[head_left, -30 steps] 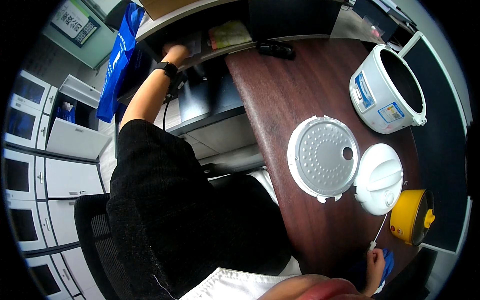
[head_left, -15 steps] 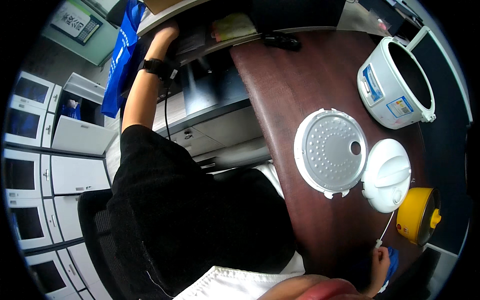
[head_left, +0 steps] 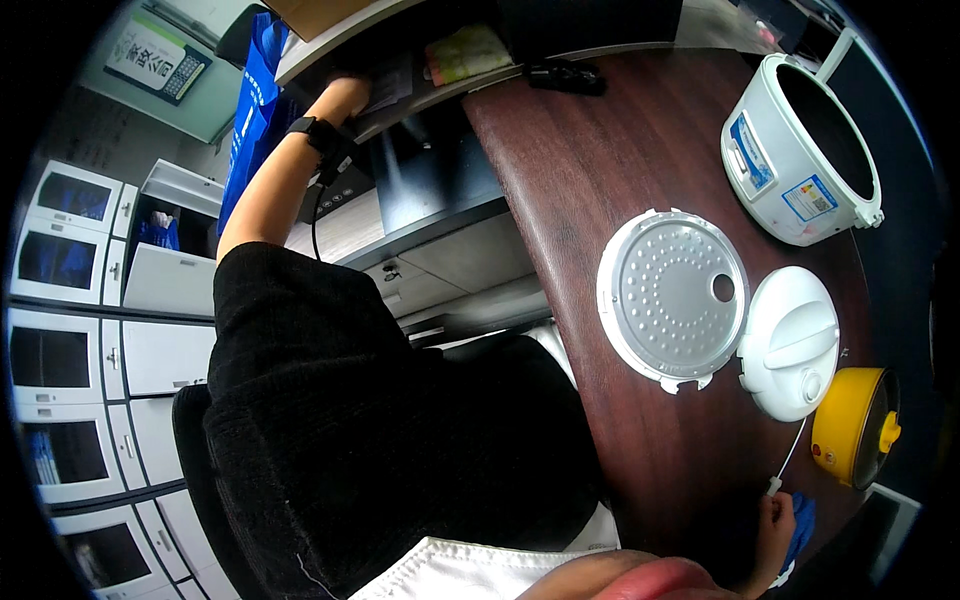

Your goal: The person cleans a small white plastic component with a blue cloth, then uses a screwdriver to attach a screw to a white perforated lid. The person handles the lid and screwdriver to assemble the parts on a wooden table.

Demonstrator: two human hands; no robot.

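My left arm stretches up and left to a low dark shelf, where my left hand reaches in; its fingers are too hidden to read. A watch is on that wrist. At the lower right, my right hand is closed around a thin straight rod with a white end, like a screwdriver, beside blue cloth. The rod points toward a white domed lid cover. A round silver inner lid plate with a hole and raised dots lies to the left of the cover.
A white rice cooker body stands open at the desk's far right. A yellow small pot sits near my right hand. A black object and a yellow-green cloth lie at the far end. A blue bag hangs by the shelf.
My left hand has drawn back slightly on the shelf. The view has shifted a little, and the desk things appear further right. My right hand keeps its grip on the rod.
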